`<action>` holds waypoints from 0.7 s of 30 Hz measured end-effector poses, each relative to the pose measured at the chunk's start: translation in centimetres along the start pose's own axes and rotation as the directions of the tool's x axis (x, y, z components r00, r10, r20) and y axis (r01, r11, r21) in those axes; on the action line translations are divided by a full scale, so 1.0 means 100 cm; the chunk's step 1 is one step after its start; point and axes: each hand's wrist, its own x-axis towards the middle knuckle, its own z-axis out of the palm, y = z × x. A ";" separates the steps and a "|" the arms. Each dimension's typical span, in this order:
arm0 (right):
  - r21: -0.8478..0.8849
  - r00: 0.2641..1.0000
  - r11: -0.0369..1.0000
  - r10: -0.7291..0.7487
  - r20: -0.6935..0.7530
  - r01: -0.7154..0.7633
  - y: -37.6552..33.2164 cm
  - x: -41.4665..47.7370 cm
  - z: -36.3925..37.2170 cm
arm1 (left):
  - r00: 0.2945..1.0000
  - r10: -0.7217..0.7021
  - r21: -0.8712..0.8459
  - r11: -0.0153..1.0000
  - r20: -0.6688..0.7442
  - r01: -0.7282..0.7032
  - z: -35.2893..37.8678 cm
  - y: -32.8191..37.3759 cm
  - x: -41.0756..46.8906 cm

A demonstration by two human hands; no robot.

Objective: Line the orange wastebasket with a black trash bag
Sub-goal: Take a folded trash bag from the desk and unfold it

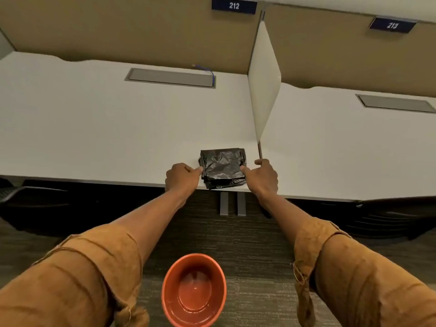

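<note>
The orange wastebasket (194,290) is standing upright on the dark carpet (254,244) nearest the camera, its mouth open and its inside bare, with no liner in it; two arms in rolled-up mustard sleeves (94,263) are reaching forward on either side of it, over the floor, toward the desk edge. The left hand (182,176) is resting on the white desk (94,128) with its fingers curled in, the thumb and forefinger pinching the left edge of the folded black trash bag (222,168); the right hand (260,177) is pressing its thumb tip against the bag's right edge, its other fingers bent and one fingertip lifting near the foot of the divider; whether that hand is truly gripping the plastic, the view is not showing clearly. The bag is lying flat and still folded, close to the front edge of the desk, just left of the white divider panel (264,86); two grey desk legs (232,206) are showing beneath it. Farther back a grey cable hatch (170,77) is sitting flush in the desktop with a blue cable (207,70) at its corner; beyond, tan partition walls (118,29) are carrying number plates reading 212 (234,5) and 213 (392,25).
</note>
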 end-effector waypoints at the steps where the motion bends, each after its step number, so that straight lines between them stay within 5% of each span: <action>1: 0.019 1.000 1.000 0.019 -0.003 -0.019 0.003 0.005 0.005 | 0.999 -0.026 -0.034 0.999 0.018 0.027 0.006 -0.001 0.005; 12: 0.119 0.992 0.986 0.112 0.066 -0.119 0.019 0.043 0.045 | 0.995 -0.092 -0.097 0.991 -0.044 0.087 0.050 -0.009 0.030; 21: 0.435 0.987 0.886 0.142 0.072 -0.160 0.006 0.031 0.044 | 0.989 -0.142 -0.341 0.932 -0.036 0.122 0.036 0.005 0.018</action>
